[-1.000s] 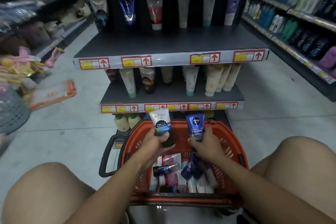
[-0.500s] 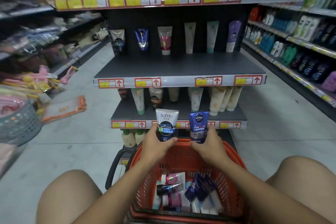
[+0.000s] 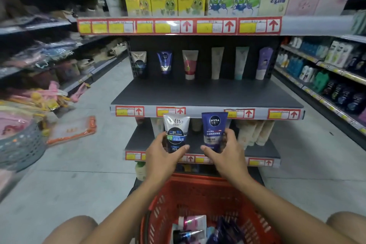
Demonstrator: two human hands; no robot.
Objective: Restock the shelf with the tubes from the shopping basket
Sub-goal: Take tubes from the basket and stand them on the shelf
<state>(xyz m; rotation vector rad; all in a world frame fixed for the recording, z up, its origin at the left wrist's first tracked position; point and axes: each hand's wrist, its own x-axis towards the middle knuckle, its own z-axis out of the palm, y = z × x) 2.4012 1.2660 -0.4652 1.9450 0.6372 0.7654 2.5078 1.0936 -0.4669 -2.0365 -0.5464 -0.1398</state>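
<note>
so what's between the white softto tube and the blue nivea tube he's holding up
Nothing held. In the head view, the gap between the white Softto tube and blue Nivea tube shows only the lower shelf behind.

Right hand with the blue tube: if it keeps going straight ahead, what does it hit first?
Probably the price strip on the shelf edge: the blue tube in the right hand overlaps it at the top, though depth is unclear.

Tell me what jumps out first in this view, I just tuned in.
Two tubes held upright at centre: the left hand grips a white Softto tube, the right hand a blue Nivea Men tube, both raised before the shelf. Below, the red shopping basket holds more tubes.
</note>
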